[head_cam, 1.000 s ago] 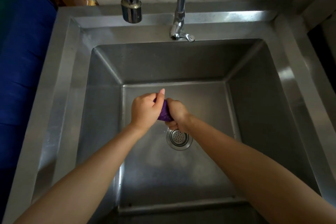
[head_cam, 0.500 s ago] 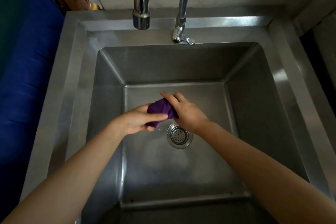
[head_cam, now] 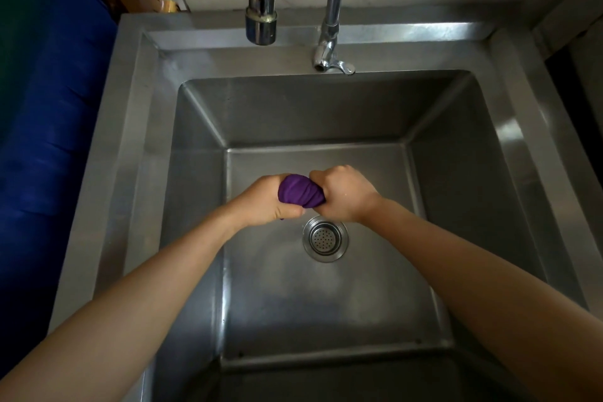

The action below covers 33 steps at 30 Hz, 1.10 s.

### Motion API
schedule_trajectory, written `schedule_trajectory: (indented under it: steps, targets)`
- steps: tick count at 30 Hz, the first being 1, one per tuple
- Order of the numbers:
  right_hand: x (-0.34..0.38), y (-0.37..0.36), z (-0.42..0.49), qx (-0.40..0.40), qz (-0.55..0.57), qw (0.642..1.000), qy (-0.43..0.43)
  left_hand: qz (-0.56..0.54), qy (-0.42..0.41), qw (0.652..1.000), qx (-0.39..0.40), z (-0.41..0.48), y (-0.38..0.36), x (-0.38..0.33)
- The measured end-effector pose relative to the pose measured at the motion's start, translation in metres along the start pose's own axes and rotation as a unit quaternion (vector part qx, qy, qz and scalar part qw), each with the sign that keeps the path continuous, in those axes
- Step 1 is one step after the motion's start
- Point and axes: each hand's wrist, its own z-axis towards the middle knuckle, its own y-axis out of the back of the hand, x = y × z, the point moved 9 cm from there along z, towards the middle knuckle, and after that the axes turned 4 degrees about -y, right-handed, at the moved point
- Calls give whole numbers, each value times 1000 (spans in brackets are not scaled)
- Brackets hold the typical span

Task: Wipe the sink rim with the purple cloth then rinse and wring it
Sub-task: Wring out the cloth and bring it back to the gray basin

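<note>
Forearms are reaching in over the near edge of the sink (head_cam: pixel 509 140), meeting above the basin floor just short of the drain (head_cam: pixel 325 238). Left hand (head_cam: pixel 261 202) and right hand (head_cam: pixel 342 194) are each curling their fingers tight around an end of the purple cloth (head_cam: pixel 300 191), bunching it into a twisted roll. Wringing well probably means turning the fists in opposite directions while staying over the drain. Farther back, the faucet spout (head_cam: pixel 261 23) is showing no water.
</note>
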Motion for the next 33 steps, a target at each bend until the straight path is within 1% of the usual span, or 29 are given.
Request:
schedule_trajectory:
  steps: [2, 3, 4, 6, 8, 9, 10, 11, 12, 13, 14, 16, 17, 19, 20, 21, 23, 25, 26, 28, 30, 32, 33]
  targets:
    - [-3, 0, 2, -17, 34, 999, -10, -11, -5, 1000, -2, 3, 2, 0]
    - [-6, -4, 3, -9, 45, 999, -20, -10, -3, 1000, 2, 5, 1, 1]
    - [-9, -9, 4, 9, 55, 998, -35, -5, 3, 1000, 5, 5, -1, 2]
    - [-21, -23, 4, 73, 94, 990, -79, -6, 27, 1000, 8, 3, -6, 8]
    - [-28, -35, -3, 140, 198, 965, -103, -40, 52, 998, 7, -2, -8, 15]
    - [-29, -37, -10, 164, 273, 941, -118, -66, 60, 996, 5, -5, -8, 16]
    - [-29, -37, -18, 179, 360, 905, -137, -93, 64, 994, 5, -9, -7, 16]
    - [-29, -34, -25, 180, 450, 860, -161, -121, 66, 990, 8, -12, -7, 14]
    - [-29, -30, -29, 164, 521, 816, -188, -151, 70, 986, 15, -16, -9, 9]
    - [-30, -25, -33, 136, 556, 790, -219, -184, 77, 980, 23, -21, -12, 4]
    - [-31, -16, -35, 105, 542, 796, -249, -225, 86, 970, 32, -25, -16, -4]
    - [-32, 6, -39, 56, 421, 859, -286, -309, 116, 943, 43, -31, -30, -22]
    - [-33, 15, -41, 31, 362, 885, -291, -334, 145, 931, 30, -33, -36, -29]
    - [-34, 34, -51, -21, 270, 917, -293, -338, 209, 916, -45, -36, -42, -39]
    - [-34, 46, -58, -42, 229, 927, -294, -324, 224, 914, -91, -37, -42, -45]
    - [-34, 58, -65, -60, 194, 934, -295, -306, 226, 915, -135, -38, -42, -53]
    - [-34, 79, -80, -89, 155, 941, -289, -273, 204, 918, -204, -41, -41, -71]
    - [-34, 97, -94, -118, 156, 940, -279, -267, 173, 917, -241, -43, -44, -87]
    - [-34, 103, -101, -122, 175, 937, -277, -263, 158, 918, -249, -45, -46, -96]
    - [-36, 104, -114, -101, 267, 921, -264, -249, 134, 925, -254, -50, -48, -111]
    - [-37, 103, -128, -58, 382, 886, -257, -235, 121, 933, -243, -56, -48, -121]
    - [-38, 106, -144, -11, 490, 835, -250, -248, 128, 943, -184, -59, -53, -129]
    - [-38, 111, -151, 4, 519, 822, -235, -265, 138, 943, -145, -60, -57, -133]
